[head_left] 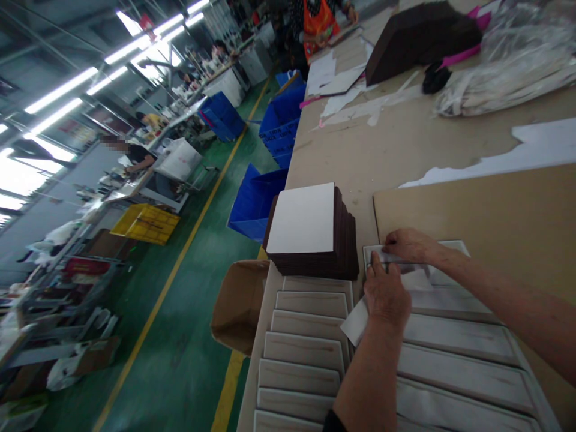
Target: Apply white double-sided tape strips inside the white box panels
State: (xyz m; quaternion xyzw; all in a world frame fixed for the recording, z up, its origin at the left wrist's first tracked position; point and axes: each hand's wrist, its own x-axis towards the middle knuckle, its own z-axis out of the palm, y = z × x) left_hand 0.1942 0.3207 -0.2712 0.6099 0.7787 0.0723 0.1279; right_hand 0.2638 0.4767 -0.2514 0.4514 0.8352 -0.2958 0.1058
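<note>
Fingertips of my left hand (pixel 386 289) press on the near-left part of a pale, thin-edged panel (pixel 445 248). My right hand (pixel 411 245) reaches in from the right, its fingers bent together at the panel's left end; what they pinch is too small to name. A loose white strip (pixel 357 323) lies partly beneath my left hand. Overlapping pale panels (pixel 463 342) spread below my hands, with a row of smaller ones (pixel 303 351) to the left. Beyond that row stands a stack of dark brown pieces topped by a white sheet (pixel 303 219).
A cardboard box (pixel 238 306) and blue bins (pixel 256 201) stand along the table's left edge. A brown board (pixel 486 210) lies at the right. Farther back are a dark block (pixel 418 39), plastic-wrapped material (pixel 513 78) and a person in an orange apron (pixel 319 27).
</note>
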